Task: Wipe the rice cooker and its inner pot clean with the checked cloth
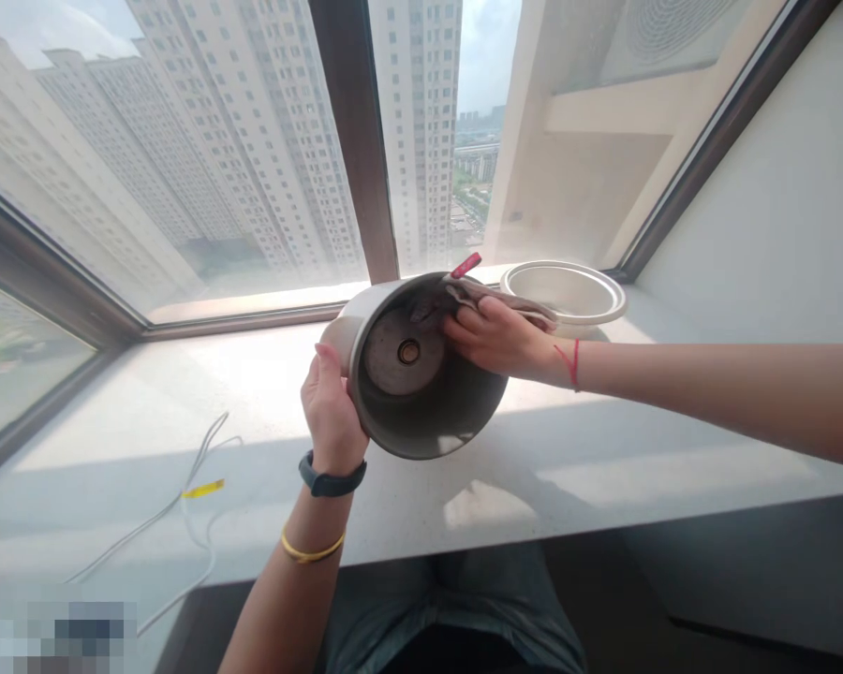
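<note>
My left hand (332, 404) grips the outer wall of a round cooker body (421, 412), tipped so its opening faces me above the white sill. Inside I see a round heating plate (399, 354) with a small centre button. My right hand (495, 335) reaches into the opening and presses a greyish cloth (464, 298) with a red tag against the upper inner wall. I wear a dark band and a gold bangle on the left wrist and a red string on the right.
A white inner pot (564, 292) stands on the sill (604, 468) behind the cooker, by the window corner. A white power cord (183, 505) with a yellow tag lies at the left. The window glass rises right behind the sill; my lap is below its front edge.
</note>
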`<state>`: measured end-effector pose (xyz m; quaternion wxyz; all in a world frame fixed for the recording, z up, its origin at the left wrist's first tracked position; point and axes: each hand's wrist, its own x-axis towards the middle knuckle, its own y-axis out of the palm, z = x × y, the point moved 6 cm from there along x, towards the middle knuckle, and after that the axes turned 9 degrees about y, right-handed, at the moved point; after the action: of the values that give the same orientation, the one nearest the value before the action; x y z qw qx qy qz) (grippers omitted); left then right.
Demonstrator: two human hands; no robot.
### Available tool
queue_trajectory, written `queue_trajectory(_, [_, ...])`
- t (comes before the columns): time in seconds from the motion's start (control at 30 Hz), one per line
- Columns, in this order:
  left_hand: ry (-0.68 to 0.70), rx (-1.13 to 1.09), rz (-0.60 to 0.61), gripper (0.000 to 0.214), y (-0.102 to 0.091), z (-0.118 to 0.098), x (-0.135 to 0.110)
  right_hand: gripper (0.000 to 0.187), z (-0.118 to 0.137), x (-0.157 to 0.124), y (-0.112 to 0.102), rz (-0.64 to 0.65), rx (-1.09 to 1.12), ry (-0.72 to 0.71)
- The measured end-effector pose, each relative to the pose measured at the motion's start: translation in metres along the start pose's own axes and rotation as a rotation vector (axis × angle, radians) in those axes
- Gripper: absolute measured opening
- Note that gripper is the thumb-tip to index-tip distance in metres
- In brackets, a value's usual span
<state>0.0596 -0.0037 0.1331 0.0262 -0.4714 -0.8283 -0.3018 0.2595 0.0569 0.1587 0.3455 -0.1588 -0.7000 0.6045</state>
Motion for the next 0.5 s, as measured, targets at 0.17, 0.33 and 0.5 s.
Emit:
queue_trajectory(0.17, [-0.037, -0.014, -0.014, 0.042, 0.003, 0.002, 0.010, 0.037, -0.012, 0.040, -0.035, -0.101, 0.248, -0.133])
queue_trajectory(0.33, [-0.146, -0.125, -0.083, 0.034, 0.001, 0.007, 0.036, 0.038, -0.030, 0.006, -0.023, -0.375, 0.105, 0.302])
queue_trajectory(0.5, [-0.196, -0.102, -0.148, 0.033, 0.007, 0.013, 0.063, 0.056, -0.044, -0.048, 0.015, -0.696, 0.609, 0.726])
